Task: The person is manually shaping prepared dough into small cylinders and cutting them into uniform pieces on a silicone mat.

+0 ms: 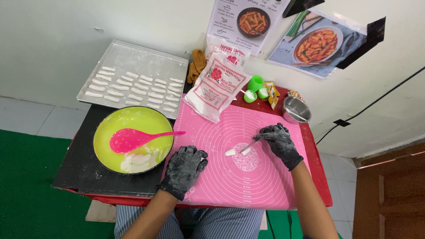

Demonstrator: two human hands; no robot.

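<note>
A low red bench [319, 177] carries everything, with a black board [79, 163] over its left part and a pink silicone mat [265, 186] spread across the middle, giving a non-stick face for working dough. At the far left a metal tray [128, 55] dusted with flour holds rows of short white dough sticks [133, 88], laid apart from one another, probably so they do not stick. On the black board sits a lime-green bowl [133, 118] with a lump of white dough [138, 160] at its near edge and a pink spoon [133, 139] resting across it, handle pointing toward the mat. Two bags of flour [217, 82] lean against the wall behind the mat, near a small steel bowl [296, 109] and green cups [255, 84].

Both hands wear black gloves whitened with flour. The left hand [185, 168] rests on the mat's left edge with its fingers curled loosely, gripping nothing that can be seen. The right hand [279, 140] is closed around a thin tool [250, 145], seemingly a small knife, angled down and leftward to a small white dough piece [237, 152]. That piece lies on the mat between the two hands, at the tool's tip, nearer the right hand, just above a floured round patch [245, 161]
</note>
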